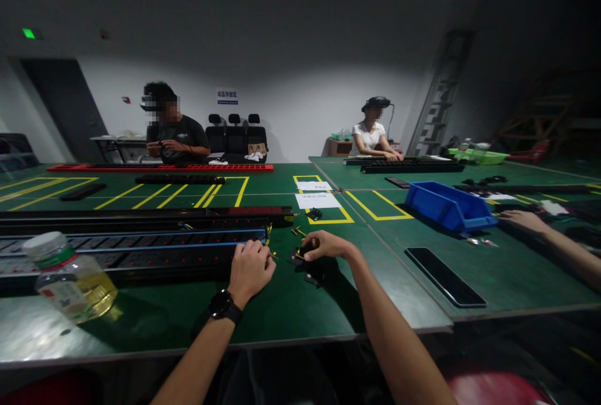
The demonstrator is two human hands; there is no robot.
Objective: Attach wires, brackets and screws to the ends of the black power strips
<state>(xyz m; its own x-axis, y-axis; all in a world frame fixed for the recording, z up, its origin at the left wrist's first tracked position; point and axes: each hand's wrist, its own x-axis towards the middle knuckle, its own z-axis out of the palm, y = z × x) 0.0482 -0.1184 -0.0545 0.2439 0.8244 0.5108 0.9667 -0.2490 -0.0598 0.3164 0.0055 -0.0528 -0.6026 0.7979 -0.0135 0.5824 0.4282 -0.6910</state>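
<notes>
My left hand (252, 270), with a black watch (224, 306) on its wrist, rests at the right end of a long black rail (178, 258) with red dots and a blue edge strip. Its fingers are curled together by short yellow wire ends (273, 255); what they hold is hidden. Just to the right, my right hand (327, 245) pinches a small black part (297, 258) between thumb and forefinger, close to the green tabletop. Below it lies another small black part (314, 277). Several small yellow-tipped pieces (297, 231) lie beyond the hands.
A bottle of yellow liquid (75, 283) stands left, in front of the rail. A phone (444, 276) and a blue bin (448, 206) are on the right, near another person's arm (549, 236). Two people (181, 136) work across the table. Paper sheets (318, 200) lie mid-table.
</notes>
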